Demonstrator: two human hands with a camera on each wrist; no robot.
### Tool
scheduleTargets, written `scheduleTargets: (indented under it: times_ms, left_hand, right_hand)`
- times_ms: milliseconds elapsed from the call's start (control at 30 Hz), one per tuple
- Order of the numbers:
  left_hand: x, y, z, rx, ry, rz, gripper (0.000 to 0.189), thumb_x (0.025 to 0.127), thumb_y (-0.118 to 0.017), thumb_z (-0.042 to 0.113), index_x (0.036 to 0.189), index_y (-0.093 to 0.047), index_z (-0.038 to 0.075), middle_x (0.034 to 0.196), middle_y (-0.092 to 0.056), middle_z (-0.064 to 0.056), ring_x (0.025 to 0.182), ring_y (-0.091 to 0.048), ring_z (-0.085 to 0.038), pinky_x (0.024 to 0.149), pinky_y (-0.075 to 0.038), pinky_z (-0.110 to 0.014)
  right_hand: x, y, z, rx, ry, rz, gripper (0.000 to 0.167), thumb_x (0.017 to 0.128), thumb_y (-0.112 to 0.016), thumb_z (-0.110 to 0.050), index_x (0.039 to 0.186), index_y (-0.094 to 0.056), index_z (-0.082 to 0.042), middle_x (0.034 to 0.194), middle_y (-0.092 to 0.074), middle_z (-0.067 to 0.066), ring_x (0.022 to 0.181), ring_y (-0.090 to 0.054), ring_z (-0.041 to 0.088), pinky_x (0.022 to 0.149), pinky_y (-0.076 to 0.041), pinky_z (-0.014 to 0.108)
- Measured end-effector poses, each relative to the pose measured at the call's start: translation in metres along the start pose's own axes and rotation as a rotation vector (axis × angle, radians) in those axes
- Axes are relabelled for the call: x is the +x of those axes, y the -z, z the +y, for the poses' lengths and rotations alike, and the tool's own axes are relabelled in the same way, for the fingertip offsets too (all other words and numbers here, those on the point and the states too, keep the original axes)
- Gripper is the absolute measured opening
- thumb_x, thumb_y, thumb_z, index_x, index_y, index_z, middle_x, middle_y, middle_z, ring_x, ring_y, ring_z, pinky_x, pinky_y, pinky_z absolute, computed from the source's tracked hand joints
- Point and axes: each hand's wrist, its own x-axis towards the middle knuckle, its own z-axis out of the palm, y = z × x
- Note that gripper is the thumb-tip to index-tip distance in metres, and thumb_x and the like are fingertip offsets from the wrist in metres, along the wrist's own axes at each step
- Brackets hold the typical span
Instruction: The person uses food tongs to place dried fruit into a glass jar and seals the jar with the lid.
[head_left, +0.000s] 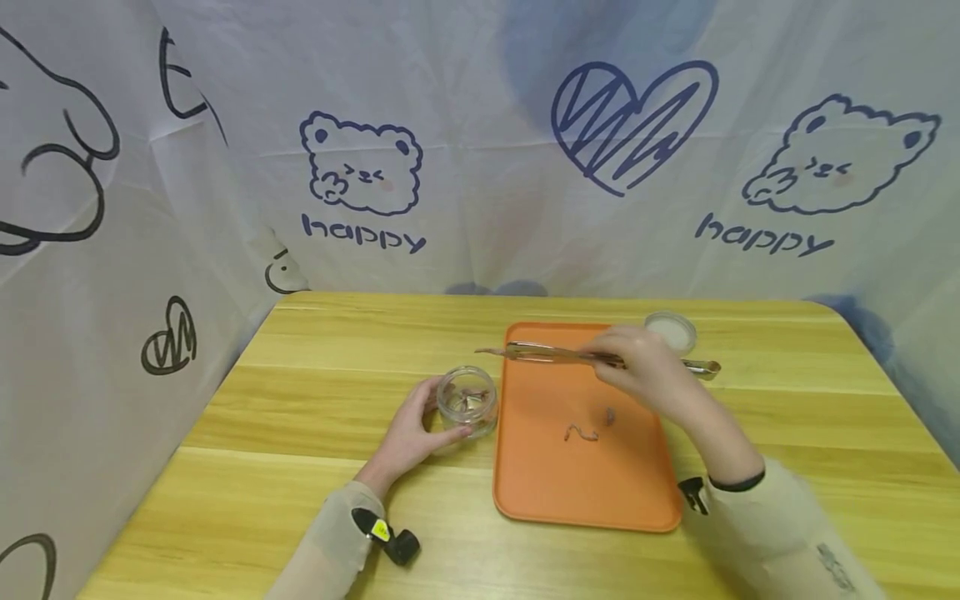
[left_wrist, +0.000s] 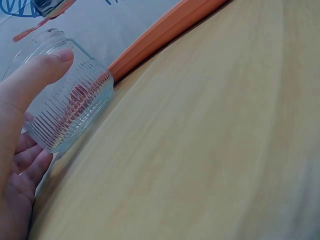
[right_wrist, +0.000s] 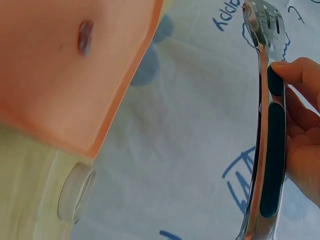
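Observation:
My left hand (head_left: 408, 433) holds a small ribbed glass jar (head_left: 480, 421), thumb on the near side. Several thin reddish-brown pieces (left_wrist: 77, 102) lie inside it. My right hand (head_left: 645, 367) grips a pair of metal tongs (head_left: 551, 353) with dark handle pads (right_wrist: 272, 160). The tongs reach left above the orange tray (head_left: 585, 496), and a thin reddish strip (head_left: 489, 351) sticks out from their tips, just above and beyond the jar's mouth. On the tray lie a wavy strip (head_left: 581, 433) and a small dark piece (head_left: 610, 415); what they are cannot be told.
A round clear lid (head_left: 670, 331) lies behind the tray's right corner, near the tongs' rear end. The wooden table (head_left: 300, 400) ends at a white cloth wall (head_left: 480, 192) with blue drawings.

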Motion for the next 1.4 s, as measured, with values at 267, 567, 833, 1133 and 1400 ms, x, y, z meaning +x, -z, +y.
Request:
scheduleTargets:
  times_ms: [267, 567, 833, 1133, 1400]
  left_hand:
    - [-0.006, 0.006, 0.029, 0.000, 0.020, -0.031, 0.075, 0.077, -0.081, 0.011, 0.138, -0.039, -0.004, 0.132, -0.049, -0.024, 0.122, -0.048, -0.037, 0.107, -0.036, -0.045]
    - [-0.006, 0.005, 0.027, -0.002, 0.013, -0.020, 0.077, 0.076, -0.082, 0.011, 0.138, -0.040, -0.002, 0.133, -0.049, -0.024, 0.123, -0.048, -0.036, 0.107, -0.035, -0.044]
    - [-0.003, 0.002, 0.011, -0.010, 0.003, -0.011, 0.077, 0.074, -0.084, 0.017, 0.138, -0.042, 0.004, 0.132, -0.052, -0.017, 0.121, -0.050, -0.031, 0.107, -0.036, -0.042]
    - [0.002, -0.001, -0.015, 0.019, 0.006, 0.005, 0.081, 0.071, -0.086, 0.031, 0.138, -0.043, 0.013, 0.131, -0.053, -0.005, 0.119, -0.051, -0.021, 0.106, -0.037, -0.040]
    - [0.001, -0.001, -0.015, 0.019, 0.000, 0.016, 0.082, 0.071, -0.086, 0.033, 0.138, -0.044, 0.014, 0.131, -0.053, -0.006, 0.119, -0.051, -0.022, 0.106, -0.037, -0.042]
  right_hand:
    - [0.012, -0.011, -0.011, 0.004, 0.026, -0.026, 0.020, 0.082, -0.069, 0.002, 0.100, -0.074, -0.007, 0.089, -0.068, 0.002, 0.079, -0.059, 0.017, 0.064, -0.050, 0.031]
    - [0.018, -0.021, -0.018, 0.025, 0.057, -0.078, 0.018, 0.083, -0.071, 0.000, 0.099, -0.074, -0.008, 0.093, -0.067, 0.003, 0.082, -0.060, 0.016, 0.063, -0.051, 0.027]
    - [0.017, -0.029, -0.023, 0.040, 0.079, -0.128, 0.016, 0.084, -0.070, 0.000, 0.098, -0.073, -0.007, 0.095, -0.066, 0.005, 0.084, -0.060, 0.018, 0.064, -0.052, 0.028]
    - [0.016, -0.031, -0.025, 0.054, 0.074, -0.132, 0.017, 0.085, -0.069, 0.001, 0.100, -0.072, -0.007, 0.096, -0.066, 0.004, 0.086, -0.060, 0.018, 0.066, -0.052, 0.028]
    - [0.014, -0.032, -0.024, 0.047, 0.049, -0.143, 0.018, 0.085, -0.068, -0.001, 0.102, -0.072, -0.007, 0.099, -0.066, 0.005, 0.087, -0.059, 0.018, 0.065, -0.051, 0.028]
